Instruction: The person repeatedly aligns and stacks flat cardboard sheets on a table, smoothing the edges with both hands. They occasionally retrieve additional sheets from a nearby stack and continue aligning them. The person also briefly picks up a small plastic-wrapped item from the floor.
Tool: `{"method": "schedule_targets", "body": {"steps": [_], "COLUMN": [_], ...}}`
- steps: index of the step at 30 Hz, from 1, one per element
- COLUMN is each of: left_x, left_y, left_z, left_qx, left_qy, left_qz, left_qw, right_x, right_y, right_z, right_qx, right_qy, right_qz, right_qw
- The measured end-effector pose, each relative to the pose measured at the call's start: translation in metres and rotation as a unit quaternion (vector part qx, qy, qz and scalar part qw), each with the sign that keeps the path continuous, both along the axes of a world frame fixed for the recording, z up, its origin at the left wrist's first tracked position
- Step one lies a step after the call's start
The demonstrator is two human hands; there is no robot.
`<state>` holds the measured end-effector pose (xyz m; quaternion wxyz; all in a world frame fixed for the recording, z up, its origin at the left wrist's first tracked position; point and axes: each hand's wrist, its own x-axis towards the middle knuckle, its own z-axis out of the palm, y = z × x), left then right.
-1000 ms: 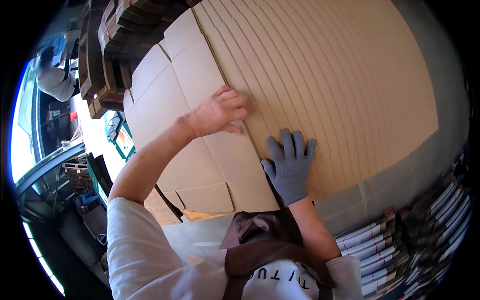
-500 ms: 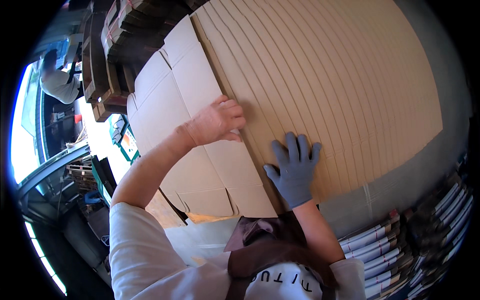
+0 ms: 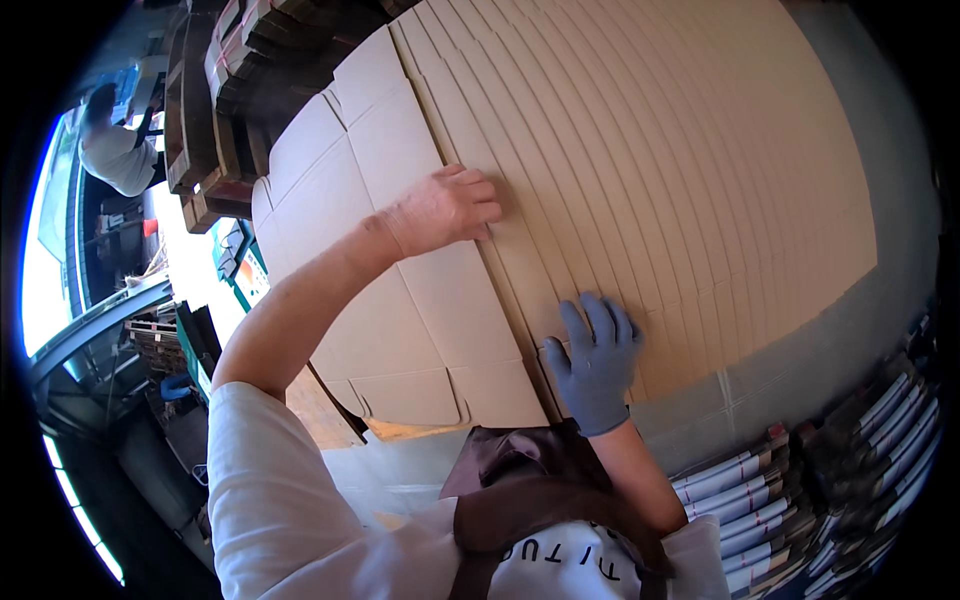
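Note:
A flattened cardboard box [image 3: 385,200] with creases and slots lies on the left, on top of a fanned row of overlapping cardboard sheets [image 3: 640,180]. My bare left hand [image 3: 445,208] is closed at its right edge, fingers curled over and the fingertips partly hidden. My right hand [image 3: 597,365], in a grey glove, is at the near part of the fanned sheets. Its fingers are spread, with nothing gripped in them.
Wooden pallets [image 3: 215,170] with bundled cardboard stand at the far left. Several strapped bundles of flat cardboard [image 3: 735,510] are stacked at the lower right. Beyond the pallets a person in a light shirt [image 3: 118,158] is at work. Grey floor [image 3: 800,365] borders the sheets.
My left hand has shifted slightly up and to the right along the box's edge. My gloved right hand has moved a little nearer to me, its fingers less widely spread.

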<state>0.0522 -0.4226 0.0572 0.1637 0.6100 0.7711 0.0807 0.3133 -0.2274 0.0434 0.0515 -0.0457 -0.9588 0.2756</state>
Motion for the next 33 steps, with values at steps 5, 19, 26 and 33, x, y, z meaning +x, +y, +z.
{"method": "schedule_targets", "body": {"steps": [5, 19, 26, 33], "left_x": [-0.006, -0.02, -0.025, -0.023], "left_y": [0.007, 0.022, 0.024, 0.024], "left_z": [0.008, 0.019, 0.014, 0.009], "left_qx": [-0.034, -0.113, -0.09, -0.066], "left_qy": [-0.018, -0.113, -0.135, -0.126], "left_qz": [-0.035, -0.047, -0.029, -0.008], "left_qw": [0.999, 0.986, 0.986, 0.99], "right_x": [0.041, 0.051, 0.051, 0.052], "right_y": [0.003, -0.014, -0.017, -0.019], "right_z": [-0.01, -0.009, -0.013, -0.019], "right_qx": [-0.025, -0.145, -0.118, -0.089], "right_qy": [-0.091, -0.189, -0.183, -0.173], "right_qz": [0.042, 0.018, 0.018, -0.002], "right_qw": [0.995, 0.971, 0.976, 0.981]}}
